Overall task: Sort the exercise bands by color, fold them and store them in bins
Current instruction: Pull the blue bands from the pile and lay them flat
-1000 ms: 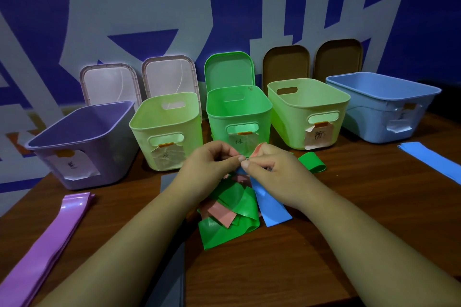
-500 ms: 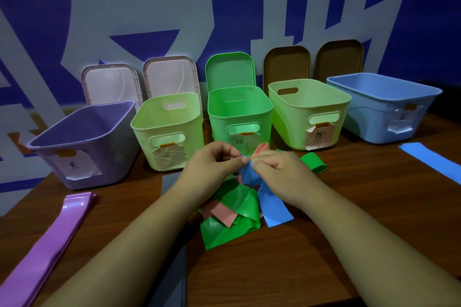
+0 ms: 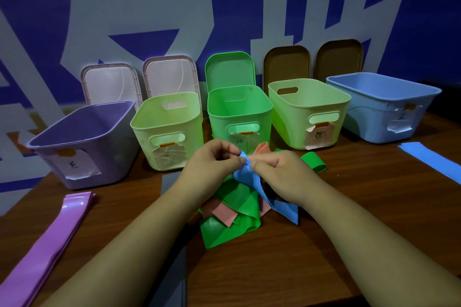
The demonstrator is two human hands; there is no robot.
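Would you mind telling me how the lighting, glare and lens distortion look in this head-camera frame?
Head view: dim, blue-tinted light; a glare patch on the purple band; wide-angle distortion tips the purple bin and blue bin outward; left hand, right hand and the blue band they pinch are sharp.

The back of the table [image 3: 349, 227] is blocked by a row of bins [image 3: 239, 117], while bare wood is left between the pile of bands [image 3: 229, 229], the purple strip [image 3: 50, 244] and the blue strip [image 3: 434, 161].
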